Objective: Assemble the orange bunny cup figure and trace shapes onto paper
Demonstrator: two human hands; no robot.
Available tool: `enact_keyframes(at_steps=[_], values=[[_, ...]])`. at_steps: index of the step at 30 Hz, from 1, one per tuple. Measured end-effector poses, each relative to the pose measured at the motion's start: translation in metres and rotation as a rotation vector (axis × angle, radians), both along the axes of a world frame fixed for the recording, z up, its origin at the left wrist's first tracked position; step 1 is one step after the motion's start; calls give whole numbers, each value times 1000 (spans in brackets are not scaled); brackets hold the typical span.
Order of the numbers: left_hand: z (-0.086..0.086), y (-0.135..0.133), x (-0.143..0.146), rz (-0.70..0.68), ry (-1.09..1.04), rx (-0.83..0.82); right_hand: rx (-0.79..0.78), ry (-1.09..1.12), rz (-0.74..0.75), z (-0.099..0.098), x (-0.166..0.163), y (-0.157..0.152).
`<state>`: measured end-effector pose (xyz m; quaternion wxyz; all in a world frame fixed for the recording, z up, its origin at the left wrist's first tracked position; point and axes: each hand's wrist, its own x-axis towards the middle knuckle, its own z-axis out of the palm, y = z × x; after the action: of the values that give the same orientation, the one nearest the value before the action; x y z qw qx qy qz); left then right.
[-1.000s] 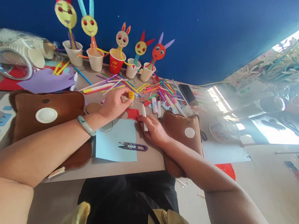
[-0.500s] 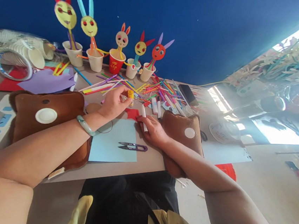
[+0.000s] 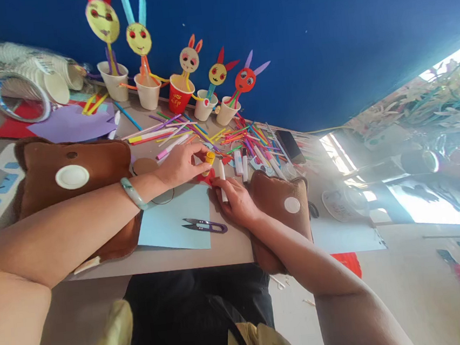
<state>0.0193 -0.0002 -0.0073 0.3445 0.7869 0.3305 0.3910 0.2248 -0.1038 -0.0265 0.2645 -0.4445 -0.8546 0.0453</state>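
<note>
My left hand (image 3: 181, 163) pinches a small yellow glue stick (image 3: 209, 160) and presses its tip down on a red paper piece (image 3: 206, 177). My right hand (image 3: 236, 199) rests just right of it, fingers curled around a white marker (image 3: 222, 180) and touching the red piece's edge. A light blue paper sheet (image 3: 169, 221) lies below both hands, with small purple-handled snips (image 3: 205, 226) on it. A green bangle (image 3: 133, 193) is on my left wrist.
Brown cushions lie under my left forearm (image 3: 70, 166) and right wrist (image 3: 285, 199). Several paper cups with bunny faces on sticks (image 3: 181, 93) line the blue wall. Coloured straws and markers (image 3: 247, 141) are scattered behind my hands. Stacked cups (image 3: 45, 76) and purple paper (image 3: 71, 125) lie left.
My left hand has moved right and down with the glue stick, from above the table onto the red paper piece. My right hand has stayed put.
</note>
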Motion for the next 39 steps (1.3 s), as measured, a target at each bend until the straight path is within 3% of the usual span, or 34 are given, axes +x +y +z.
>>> enact_keyframes(at_steps=[15, 39], values=[[2, -1, -1, -50, 48, -76, 16, -9, -12, -2, 0, 1], [1, 1, 0, -37, 61, -13, 21, -8, -23, 1, -2, 1]])
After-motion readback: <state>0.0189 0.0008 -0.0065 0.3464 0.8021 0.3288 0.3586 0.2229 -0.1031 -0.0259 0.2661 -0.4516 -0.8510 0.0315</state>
